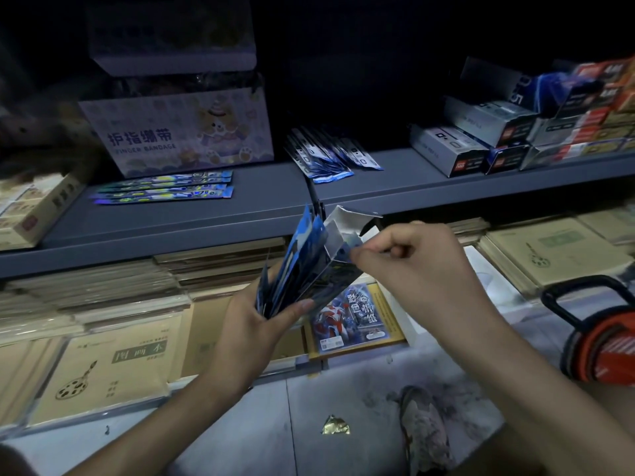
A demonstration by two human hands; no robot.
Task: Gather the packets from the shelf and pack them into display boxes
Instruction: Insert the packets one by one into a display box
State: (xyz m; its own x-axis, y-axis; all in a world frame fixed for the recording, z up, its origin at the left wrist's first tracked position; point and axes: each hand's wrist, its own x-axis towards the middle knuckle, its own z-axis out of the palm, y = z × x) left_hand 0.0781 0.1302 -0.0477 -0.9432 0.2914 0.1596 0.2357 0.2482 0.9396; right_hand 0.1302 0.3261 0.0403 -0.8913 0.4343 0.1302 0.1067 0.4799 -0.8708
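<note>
**Packets bunched at the box mouth, one hand doing two jobs**

The left hand (247,324) grips a fanned bunch of blue packets (292,262), fingers and thumb curled round their lower ends. It seems to hold the small display box (338,235) against them too, though the light is too dim to be sure. The right hand (412,259) pinches the box's edge near its open top, with the flap standing up. More loose packets (330,156) lie on the grey shelf (268,194) above, some right at its front edge.

The main risk is the fan. The packets are splayed rather than squared up, so they could catch on the box's rim, bend, or go in crooked. With one hand holding both bunch and box, a small slackening of the grip could let packets slide out toward the floor. Pulling too hard on the pinched edge could crease or tear the thin card. Reaching up later, a sleeve or wrist could knock the shelf pile over its edge.
</note>
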